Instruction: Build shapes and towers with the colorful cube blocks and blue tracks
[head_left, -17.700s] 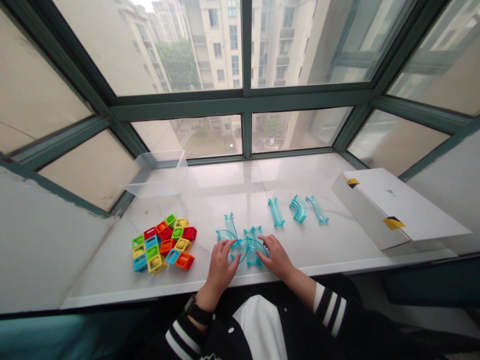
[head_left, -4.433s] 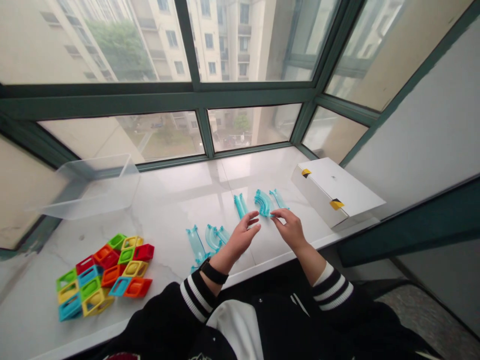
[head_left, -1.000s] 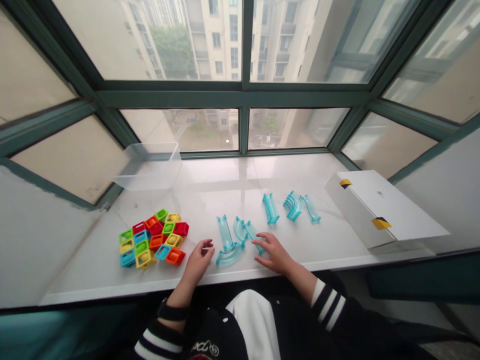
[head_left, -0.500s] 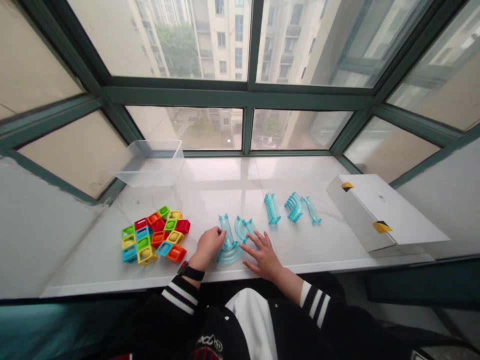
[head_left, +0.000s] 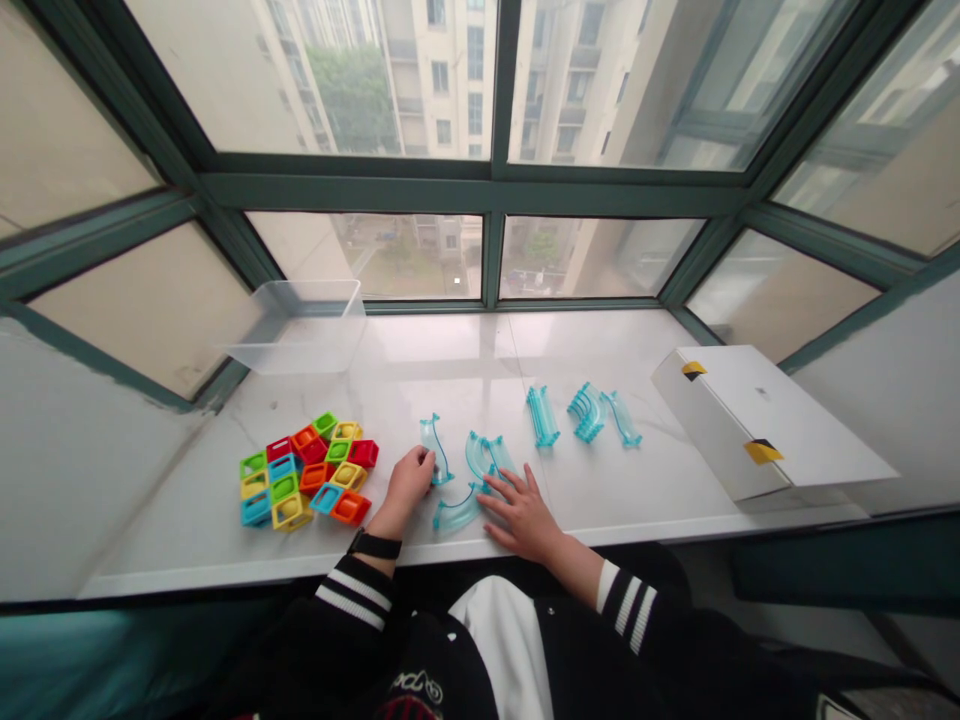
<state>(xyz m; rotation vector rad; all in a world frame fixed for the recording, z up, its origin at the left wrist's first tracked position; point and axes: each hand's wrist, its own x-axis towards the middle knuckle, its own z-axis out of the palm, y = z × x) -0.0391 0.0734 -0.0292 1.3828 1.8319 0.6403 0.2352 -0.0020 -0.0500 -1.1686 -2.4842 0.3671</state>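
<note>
My left hand (head_left: pixel 406 483) is closed on the near end of a clear blue track piece (head_left: pixel 433 451) and holds it tilted up off the white sill (head_left: pixel 450 370). My right hand (head_left: pixel 520 512) lies flat with fingers spread, its fingertips touching a curved blue track piece (head_left: pixel 455 514) near the front edge. Two more blue track pieces (head_left: pixel 486 455) lie just beyond my right hand. Farther right sit a straight blue piece (head_left: pixel 541 415) and a group of curved and straight blue pieces (head_left: pixel 598 413).
A cluster of several colourful square frame blocks (head_left: pixel 309 470) lies left of my left hand. A clear plastic bin (head_left: pixel 298 325) stands at the back left by the window. A white cardboard box (head_left: pixel 757 418) with yellow tape rests on the right.
My left hand has lifted one blue track piece away from the curved piece and moved it slightly left. My right hand has stayed flat on the sill beside the curved piece.
</note>
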